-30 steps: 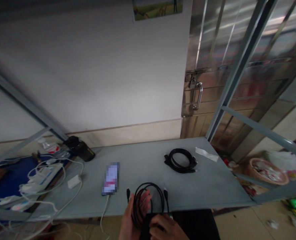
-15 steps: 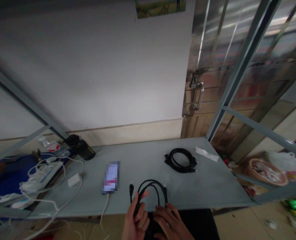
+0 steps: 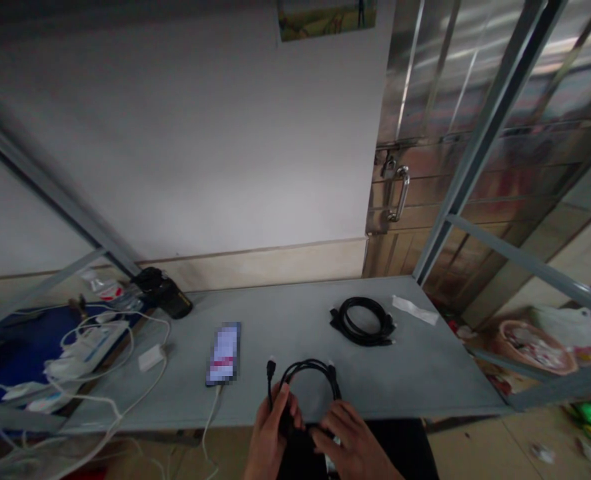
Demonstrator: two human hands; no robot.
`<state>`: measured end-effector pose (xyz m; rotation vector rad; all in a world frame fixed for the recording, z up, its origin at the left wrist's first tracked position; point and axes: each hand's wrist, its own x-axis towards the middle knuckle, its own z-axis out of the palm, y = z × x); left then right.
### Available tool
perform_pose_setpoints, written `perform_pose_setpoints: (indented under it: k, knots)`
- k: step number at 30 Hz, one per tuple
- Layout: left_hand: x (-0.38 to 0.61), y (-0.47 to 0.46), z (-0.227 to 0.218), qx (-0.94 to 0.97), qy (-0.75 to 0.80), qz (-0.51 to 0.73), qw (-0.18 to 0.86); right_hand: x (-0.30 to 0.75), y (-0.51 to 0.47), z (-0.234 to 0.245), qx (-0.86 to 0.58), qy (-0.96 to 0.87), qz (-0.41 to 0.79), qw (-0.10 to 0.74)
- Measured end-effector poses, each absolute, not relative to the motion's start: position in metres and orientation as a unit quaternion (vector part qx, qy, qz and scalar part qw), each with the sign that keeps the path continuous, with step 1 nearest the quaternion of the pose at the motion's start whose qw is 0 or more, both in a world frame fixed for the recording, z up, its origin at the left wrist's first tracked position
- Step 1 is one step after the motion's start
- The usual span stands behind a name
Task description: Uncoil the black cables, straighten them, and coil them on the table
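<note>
Gripping a thin, looped black cable (image 3: 311, 363) at the near edge of a flat grey tabletop (image 3: 275, 313)
Left hand (image 3: 276, 421) and right hand (image 3: 346, 433) close round opposite sides — probably light and springy, best held by bundled strands, not plugs (image 3: 271, 367).

Dim light overall: the wall (image 3: 255, 147) is palest around its middle and murky toward the top left. Pale glare streaks the metal door (image 3: 435, 100) beyond the far right corner of the tabletop (image 3: 285, 313), itself dully lit. At the near edge, the held cable (image 3: 336, 385) looks slightly soft. Coarse blocks mask the phone (image 3: 224, 353); the picture's outer margins are stretched and smeared
</note>
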<state>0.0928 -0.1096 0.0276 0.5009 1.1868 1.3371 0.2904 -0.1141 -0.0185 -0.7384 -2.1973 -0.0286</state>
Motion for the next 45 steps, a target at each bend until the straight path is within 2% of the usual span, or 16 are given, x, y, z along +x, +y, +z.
perform_pose_setpoints:
  k: [6,12,15,20,27,31,37,45]
  knots:
    - [0.066,-0.102,0.006,0.333,0.586,0.578,0.460,0.282,-0.067,-0.012,-0.338,-0.883,0.031,0.325]
    - [0.051,-0.102,-0.013,0.533,0.638,0.509,0.221,0.252,-0.018,-0.018,-0.341,-0.898,0.038,0.276]
    - [0.049,-0.099,-0.021,0.592,0.637,0.469,0.153,0.246,-0.017,-0.023,-0.355,-0.891,0.066,0.273]
    - [0.049,-0.085,-0.030,0.690,0.582,0.405,0.146,0.262,-0.026,-0.029,-0.384,-0.865,0.124,0.299]
    - [0.042,-0.053,-0.041,0.734,0.557,0.369,0.121,0.348,0.001,-0.036,-0.481,-0.803,0.039,0.349]
    - [0.037,-0.040,-0.043,0.716,0.572,0.385,0.106,0.395,0.017,-0.050,-0.538,-0.771,-0.012,0.341]
    - [0.039,-0.041,-0.039,0.692,0.587,0.414,0.080,0.410,0.013,-0.077,-0.546,-0.759,-0.027,0.354]
    - [0.044,-0.048,-0.019,0.651,0.586,0.482,0.027,0.411,0.013,-0.076,-0.546,-0.755,-0.001,0.363]
